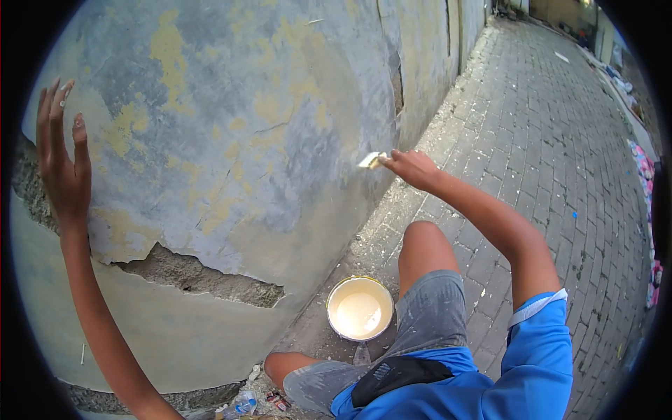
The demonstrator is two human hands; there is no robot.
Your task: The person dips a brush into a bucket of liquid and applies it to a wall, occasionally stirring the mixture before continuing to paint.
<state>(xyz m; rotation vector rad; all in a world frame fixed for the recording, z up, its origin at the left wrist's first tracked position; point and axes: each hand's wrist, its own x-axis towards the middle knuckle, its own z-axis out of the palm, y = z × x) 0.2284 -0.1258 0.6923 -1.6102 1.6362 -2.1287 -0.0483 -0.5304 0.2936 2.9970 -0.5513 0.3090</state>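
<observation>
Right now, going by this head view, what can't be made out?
Brush handle: head view, mostly covered by the right hand.
Left hand: head view, palm hidden behind its back.
Red scrap: head view, too small to identify.
Left arm: head view, upper part cut off by the bottom edge.

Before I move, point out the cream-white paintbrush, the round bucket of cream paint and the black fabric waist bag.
Cream-white paintbrush (370, 161): head view, on its working end.
Round bucket of cream paint (358, 284): head view, on its inner wall.
Black fabric waist bag (399, 379): head view, middle of its front.
</observation>
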